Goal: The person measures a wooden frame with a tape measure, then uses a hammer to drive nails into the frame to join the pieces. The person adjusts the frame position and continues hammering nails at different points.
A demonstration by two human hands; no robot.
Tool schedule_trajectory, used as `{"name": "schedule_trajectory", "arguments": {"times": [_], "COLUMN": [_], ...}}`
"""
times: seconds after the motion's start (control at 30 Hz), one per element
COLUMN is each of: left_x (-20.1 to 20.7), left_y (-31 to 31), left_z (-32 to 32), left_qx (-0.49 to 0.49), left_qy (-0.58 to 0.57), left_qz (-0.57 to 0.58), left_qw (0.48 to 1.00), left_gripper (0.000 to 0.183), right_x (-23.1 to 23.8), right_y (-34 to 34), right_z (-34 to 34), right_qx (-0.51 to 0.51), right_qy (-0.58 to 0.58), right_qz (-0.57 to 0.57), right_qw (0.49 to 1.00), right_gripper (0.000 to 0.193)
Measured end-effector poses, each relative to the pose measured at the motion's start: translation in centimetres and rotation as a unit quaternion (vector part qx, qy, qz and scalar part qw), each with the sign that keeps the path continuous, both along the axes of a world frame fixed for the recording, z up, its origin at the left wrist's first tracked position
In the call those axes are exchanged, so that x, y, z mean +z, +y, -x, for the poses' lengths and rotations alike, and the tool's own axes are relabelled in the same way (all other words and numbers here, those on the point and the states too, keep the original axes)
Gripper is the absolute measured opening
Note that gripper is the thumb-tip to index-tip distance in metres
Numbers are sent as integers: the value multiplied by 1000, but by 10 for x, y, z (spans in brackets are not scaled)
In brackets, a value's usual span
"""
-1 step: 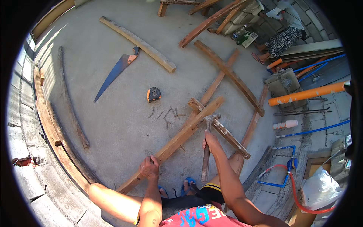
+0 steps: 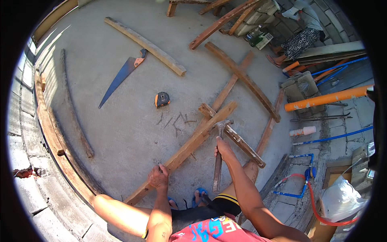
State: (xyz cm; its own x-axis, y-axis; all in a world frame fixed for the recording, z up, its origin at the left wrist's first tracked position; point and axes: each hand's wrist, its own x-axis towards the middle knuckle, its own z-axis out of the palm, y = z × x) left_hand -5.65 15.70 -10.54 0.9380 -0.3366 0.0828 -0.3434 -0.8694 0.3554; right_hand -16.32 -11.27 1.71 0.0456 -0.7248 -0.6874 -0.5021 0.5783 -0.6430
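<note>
My left hand (image 2: 158, 177) is wrapped round the near part of a long wooden beam (image 2: 181, 156), which slants up from my left knee. In my right hand (image 2: 224, 148) is a hammer (image 2: 218, 171), held partway along its handle, its head up beside the beam's far part. The beam lies across a shorter, whitish-stained piece of wood (image 2: 245, 146). Several nails (image 2: 177, 121) are scattered on the concrete just left of this crossing. Beyond them sits an orange and black tape measure (image 2: 162, 99).
A handsaw (image 2: 121, 79) lies by a loose timber (image 2: 145, 45) at the far left. Crossed timbers (image 2: 244, 76) are ahead on the right. Orange pipe (image 2: 326, 99), blue tubing (image 2: 302, 196) and a white plastic bag (image 2: 342, 200) line the right wall. Another person (image 2: 302, 36) is at the far right.
The whole view has shifted very slightly. Both hands keep their holds on the beam and the hammer.
</note>
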Motion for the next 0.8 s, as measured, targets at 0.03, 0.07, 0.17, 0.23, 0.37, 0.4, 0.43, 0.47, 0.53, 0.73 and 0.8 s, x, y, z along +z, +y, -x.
{"name": "schedule_trajectory", "arguments": {"times": [0.03,0.07,0.17,0.23,0.37,0.4,0.43,0.47,0.53,0.73,0.8], "left_x": [-1,-2,-3,-5,-2,-1,0,1,2,-2,-4], "left_y": [-3,0,-1,0,-1,-2,-4,-5,-6,-5,-5], "left_z": [0,1,-1,-2,-4,-6,-7,-8,-9,-7,-6], "left_qx": [2,4,6,1,0,3,2,1,13,13,16], "left_qy": [-20,-26,-6,20,25,14,35,42,22,4,-5], "left_qz": [21,32,40,44,40,50,33,31,49,46,34], "left_qw": [1000,999,999,999,999,999,999,999,998,999,999], "left_gripper": [27,27,29,30,32,32,32,32,32,31,30], "right_x": [-13,-17,-3,29,73,73,67,57,36,23,24], "right_y": [-2,-17,-50,-74,-91,-89,-78,-66,-49,-66,-66], "right_z": [5,11,15,9,-2,-3,0,3,8,28,38], "right_qx": [-15,6,78,101,217,249,259,243,217,278,338], "right_qy": [-17,3,9,9,67,79,133,90,54,37,48], "right_qz": [23,-22,-134,-203,-276,-183,-72,-32,73,33,-3], "right_qw": [999,1000,988,974,934,948,954,965,972,959,940], "right_gripper": [38,37,34,38,36,36,36,36,36,35,32]}}
